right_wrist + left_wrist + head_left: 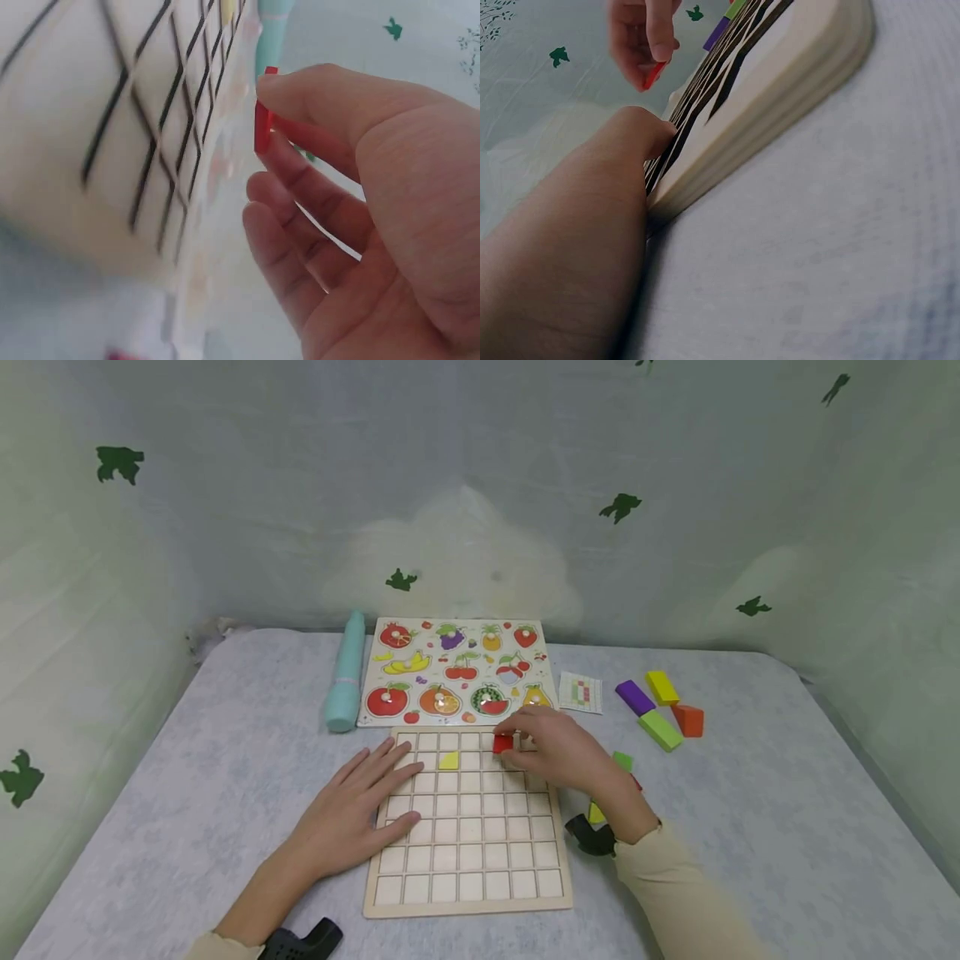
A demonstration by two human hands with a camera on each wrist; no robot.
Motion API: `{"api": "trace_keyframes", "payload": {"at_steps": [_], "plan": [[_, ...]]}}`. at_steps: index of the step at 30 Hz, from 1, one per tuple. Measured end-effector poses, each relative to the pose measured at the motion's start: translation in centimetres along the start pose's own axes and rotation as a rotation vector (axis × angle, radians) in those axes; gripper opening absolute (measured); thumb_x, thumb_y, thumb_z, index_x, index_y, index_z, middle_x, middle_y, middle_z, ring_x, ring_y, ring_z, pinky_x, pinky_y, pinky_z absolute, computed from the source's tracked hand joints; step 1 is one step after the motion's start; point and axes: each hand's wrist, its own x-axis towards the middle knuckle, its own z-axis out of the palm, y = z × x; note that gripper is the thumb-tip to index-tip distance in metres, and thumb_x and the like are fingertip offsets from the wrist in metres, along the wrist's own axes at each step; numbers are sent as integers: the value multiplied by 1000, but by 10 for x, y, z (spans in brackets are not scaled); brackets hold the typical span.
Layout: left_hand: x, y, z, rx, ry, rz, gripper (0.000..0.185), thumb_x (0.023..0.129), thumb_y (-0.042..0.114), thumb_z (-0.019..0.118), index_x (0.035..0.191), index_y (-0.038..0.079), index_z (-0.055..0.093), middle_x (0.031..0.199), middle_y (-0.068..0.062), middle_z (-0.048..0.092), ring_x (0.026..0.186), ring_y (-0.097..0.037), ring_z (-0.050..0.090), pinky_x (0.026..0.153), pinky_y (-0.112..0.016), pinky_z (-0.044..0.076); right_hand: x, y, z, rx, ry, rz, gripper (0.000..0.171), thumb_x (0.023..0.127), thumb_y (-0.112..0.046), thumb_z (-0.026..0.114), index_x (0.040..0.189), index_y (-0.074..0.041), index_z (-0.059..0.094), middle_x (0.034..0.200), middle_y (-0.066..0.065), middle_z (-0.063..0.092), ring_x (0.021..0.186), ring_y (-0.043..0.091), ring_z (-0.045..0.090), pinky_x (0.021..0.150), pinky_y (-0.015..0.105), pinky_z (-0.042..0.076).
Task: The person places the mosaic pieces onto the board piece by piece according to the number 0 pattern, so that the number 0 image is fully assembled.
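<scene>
My right hand [561, 752] pinches a small flat red tile [502, 743] between thumb and fingertip, over the upper right of a wooden grid board [468, 910]. In the right wrist view the red tile [262, 124] stands on edge, apart from the board's surface, and the other fingers curve loosely below it. Spread flat, my left hand [348, 818] rests on the board's left side, its fingers lying across the grid cells. A yellow tile [449, 762] with a slanted corner sits in an upper cell, just right of the left fingertips.
Behind the board lies a fruit puzzle [483, 689], with a teal bottle-shaped object [347, 681] to its left and a small pattern card [581, 692] to its right. Purple [635, 697], yellow, green and orange blocks lie farther right. A green tile [623, 761] and others are partly hidden by my right wrist.
</scene>
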Motion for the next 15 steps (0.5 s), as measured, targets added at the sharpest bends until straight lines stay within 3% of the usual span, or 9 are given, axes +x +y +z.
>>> {"api": "trace_keyframes", "payload": {"at_steps": [8,15], "plan": [[2,1,-1,6,2,1,69,95,59,63,153,24,52,167,-4,35,157,-28,25,128,-50,20,8,-16,21,-18,-14,9,29,93,-25,78,121,-20,77,118,-2,72,109,15,64,93,32,58],[0,0,0,7,-1,-6,68,95,59,64,153,24,52,167,-3,35,157,-27,25,128,-50,20,10,-22,29,-9,-10,9,31,94,-28,77,124,-21,77,117,-3,72,104,14,63,88,30,57]]}}
